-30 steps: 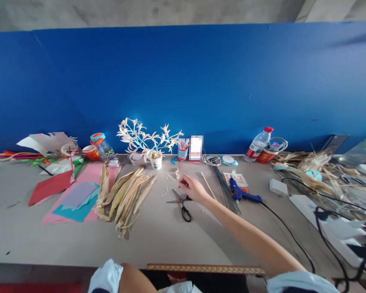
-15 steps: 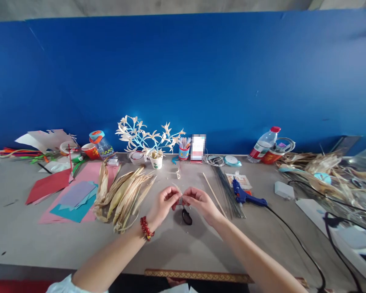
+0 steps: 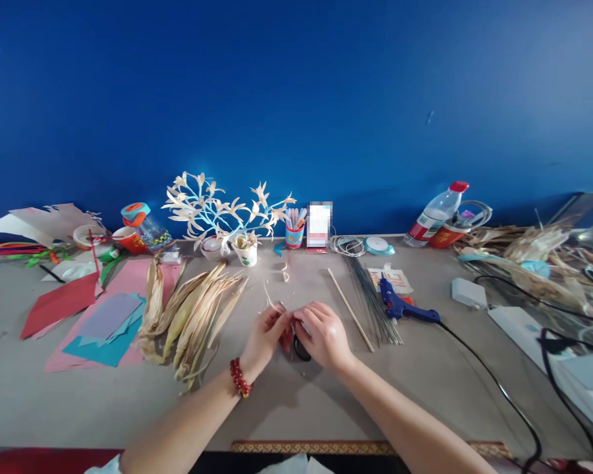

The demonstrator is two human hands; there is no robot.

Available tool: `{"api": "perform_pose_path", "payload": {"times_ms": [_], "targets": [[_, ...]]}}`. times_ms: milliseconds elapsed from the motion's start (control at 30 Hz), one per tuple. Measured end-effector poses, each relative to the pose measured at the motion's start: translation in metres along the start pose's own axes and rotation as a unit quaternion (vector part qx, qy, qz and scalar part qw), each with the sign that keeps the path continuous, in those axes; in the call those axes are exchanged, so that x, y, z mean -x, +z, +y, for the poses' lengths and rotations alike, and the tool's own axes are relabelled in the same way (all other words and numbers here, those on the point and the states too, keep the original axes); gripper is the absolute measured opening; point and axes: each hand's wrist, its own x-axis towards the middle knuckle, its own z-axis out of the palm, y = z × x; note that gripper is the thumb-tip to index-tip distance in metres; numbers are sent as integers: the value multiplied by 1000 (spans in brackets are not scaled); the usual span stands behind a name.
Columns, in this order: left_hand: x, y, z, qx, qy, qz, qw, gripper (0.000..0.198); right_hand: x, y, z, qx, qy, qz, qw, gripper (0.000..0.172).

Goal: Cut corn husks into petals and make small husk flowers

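My left hand [image 3: 268,336] is closed in a pinch on a thin pale strip [image 3: 269,294], seemingly corn husk, whose curled end sticks up above the fingers. My right hand [image 3: 323,332] meets it fingertip to fingertip, also pinching; its fingers hide the strip's lower part. Under the hands, scissors lie on the table with a black handle loop [image 3: 302,351] showing. To the left is a bundle of dried corn husks [image 3: 197,319]. A small pale curl [image 3: 284,271] lies beyond the hands.
A potted husk-flower arrangement [image 3: 247,252] stands at the back. Right of my hands are a wooden stick [image 3: 350,309], dark wires [image 3: 375,306] and a blue glue gun [image 3: 406,307] with its cord. Coloured paper [image 3: 106,329] lies left; a bottle [image 3: 437,214] stands back right.
My right hand has turned over more, its back now facing up and its fingers covering part of the scissors handle. The strip's end now shows above my left fingers. The view has tilted down slightly.
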Motion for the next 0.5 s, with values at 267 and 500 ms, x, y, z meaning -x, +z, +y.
{"api": "perform_pose_path", "payload": {"times_ms": [267, 500], "targets": [[-7, -14, 7, -9, 68, 40, 997, 31, -1, -24, 13, 175, 85, -156, 968, 40], [1, -12, 17, -36, 126, 32, 991, 26, 0, -24, 14, 187, 138, -233, 944, 24]]}}
